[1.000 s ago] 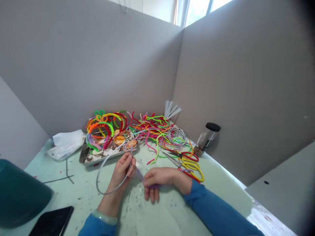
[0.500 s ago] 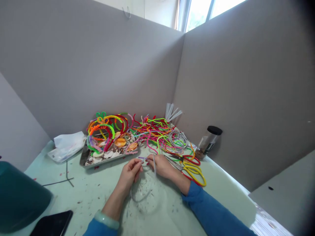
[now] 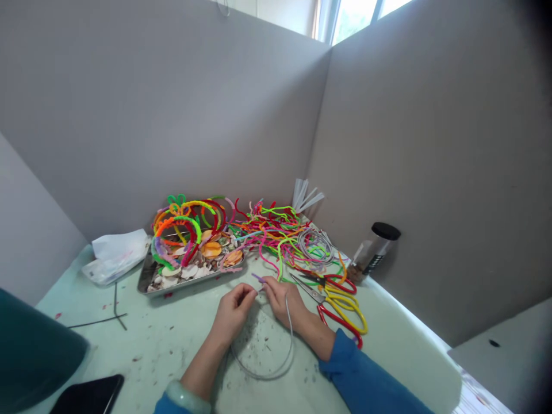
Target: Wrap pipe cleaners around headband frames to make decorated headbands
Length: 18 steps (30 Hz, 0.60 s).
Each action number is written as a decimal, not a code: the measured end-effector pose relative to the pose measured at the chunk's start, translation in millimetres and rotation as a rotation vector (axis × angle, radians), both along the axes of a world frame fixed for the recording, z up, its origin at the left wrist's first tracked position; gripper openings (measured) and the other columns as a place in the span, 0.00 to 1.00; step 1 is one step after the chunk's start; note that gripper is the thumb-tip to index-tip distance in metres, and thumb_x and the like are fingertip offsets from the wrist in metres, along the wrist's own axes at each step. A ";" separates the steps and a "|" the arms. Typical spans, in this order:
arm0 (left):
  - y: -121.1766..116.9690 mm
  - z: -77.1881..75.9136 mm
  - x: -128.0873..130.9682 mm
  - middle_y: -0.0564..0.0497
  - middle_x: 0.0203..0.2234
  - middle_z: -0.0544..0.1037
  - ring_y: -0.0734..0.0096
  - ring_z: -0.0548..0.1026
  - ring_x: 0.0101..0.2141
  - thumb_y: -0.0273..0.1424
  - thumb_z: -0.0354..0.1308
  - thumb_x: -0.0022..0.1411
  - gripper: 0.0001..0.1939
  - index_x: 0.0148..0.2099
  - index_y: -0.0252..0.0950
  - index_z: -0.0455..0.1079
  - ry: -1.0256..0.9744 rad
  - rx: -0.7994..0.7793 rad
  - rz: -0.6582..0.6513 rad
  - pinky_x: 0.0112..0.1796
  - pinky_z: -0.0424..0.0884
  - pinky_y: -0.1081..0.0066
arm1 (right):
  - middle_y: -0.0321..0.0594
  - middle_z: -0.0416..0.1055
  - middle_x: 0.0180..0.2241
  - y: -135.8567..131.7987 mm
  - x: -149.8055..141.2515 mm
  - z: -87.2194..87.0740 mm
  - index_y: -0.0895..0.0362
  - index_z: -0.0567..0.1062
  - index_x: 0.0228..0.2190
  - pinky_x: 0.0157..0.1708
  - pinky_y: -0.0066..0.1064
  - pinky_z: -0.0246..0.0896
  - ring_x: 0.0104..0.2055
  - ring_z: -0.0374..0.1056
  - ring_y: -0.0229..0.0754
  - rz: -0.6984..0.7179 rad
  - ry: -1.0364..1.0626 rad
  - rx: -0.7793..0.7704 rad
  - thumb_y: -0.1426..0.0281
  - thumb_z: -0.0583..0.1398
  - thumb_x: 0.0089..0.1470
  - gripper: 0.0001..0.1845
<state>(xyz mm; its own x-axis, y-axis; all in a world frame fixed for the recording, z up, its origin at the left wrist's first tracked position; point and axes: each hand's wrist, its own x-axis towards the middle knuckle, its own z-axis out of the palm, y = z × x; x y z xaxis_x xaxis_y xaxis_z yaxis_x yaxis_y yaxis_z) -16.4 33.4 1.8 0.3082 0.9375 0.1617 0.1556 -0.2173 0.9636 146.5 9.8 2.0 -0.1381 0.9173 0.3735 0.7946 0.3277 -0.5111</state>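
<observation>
My left hand [image 3: 234,310] and my right hand [image 3: 282,300] meet fingertip to fingertip above the middle of the table, both closed in a pinch. Between them runs a thin grey wire [image 3: 264,377], which hangs in a wide loop toward me. A short purple pipe cleaner [image 3: 257,278] sticks out from the fingers of my right hand. How it joins the wire is hidden by the fingertips. Just right of my right hand lie scissors with red handles [image 3: 340,322] and another pair with yellow handles [image 3: 348,303].
A metal tray [image 3: 194,280] holds shells and colourful pipe-cleaner headbands [image 3: 176,221]. Beside it lie tangled pipe cleaners [image 3: 280,227] and a coil of grey wire [image 3: 314,246]. A black-lidded jar [image 3: 376,250] stands right; a phone [image 3: 88,395] and green container [image 3: 34,351] are at left.
The wire loop has swung open into a wider, rounder curve below my hands. Both hands have shifted slightly down and right in view, still close together. The view has turned a little.
</observation>
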 end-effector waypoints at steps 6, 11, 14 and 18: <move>0.5 0.0 1.5 0.57 0.17 0.65 0.75 0.62 0.21 0.37 0.55 0.56 0.11 0.35 0.34 0.70 -0.047 -0.055 0.010 0.24 0.56 0.76 | 0.41 0.70 0.29 1.0 -3.0 1.1 0.58 0.70 0.34 0.32 0.27 0.54 0.31 0.65 0.38 0.082 0.036 0.065 0.70 0.47 0.61 0.13; 0.9 5.2 2.8 0.52 0.25 0.73 0.73 0.67 0.26 0.38 0.59 0.52 0.12 0.34 0.33 0.74 -0.120 -0.056 0.077 0.29 0.61 0.75 | 0.40 0.71 0.27 -1.2 -5.7 3.2 0.58 0.70 0.32 0.30 0.27 0.53 0.29 0.66 0.39 0.063 -0.016 0.021 0.67 0.46 0.62 0.16; -0.2 8.3 2.5 0.55 0.17 0.68 0.76 0.63 0.20 0.40 0.61 0.50 0.16 0.37 0.32 0.75 -0.137 -0.119 0.119 0.22 0.57 0.75 | 0.39 0.70 0.26 -2.0 -6.2 1.1 0.57 0.70 0.36 0.28 0.27 0.53 0.27 0.66 0.38 0.043 0.012 0.001 0.66 0.45 0.63 0.16; -1.6 8.9 2.2 0.59 0.11 0.61 0.80 0.54 0.13 0.42 0.61 0.49 0.23 0.42 0.30 0.74 -0.148 -0.237 0.113 0.16 0.50 0.76 | 0.38 0.69 0.25 -2.1 -6.8 -2.4 0.57 0.69 0.35 0.29 0.26 0.53 0.26 0.64 0.37 0.068 0.065 0.033 0.66 0.45 0.62 0.16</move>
<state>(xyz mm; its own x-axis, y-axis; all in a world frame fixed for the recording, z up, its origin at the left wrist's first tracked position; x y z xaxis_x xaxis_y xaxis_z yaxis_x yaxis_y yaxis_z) -14.2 31.9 10.7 0.1886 0.9816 -0.0302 0.0198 0.0270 0.9994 139.7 7.7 -0.4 -0.1743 0.8935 0.4139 0.7354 0.3976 -0.5487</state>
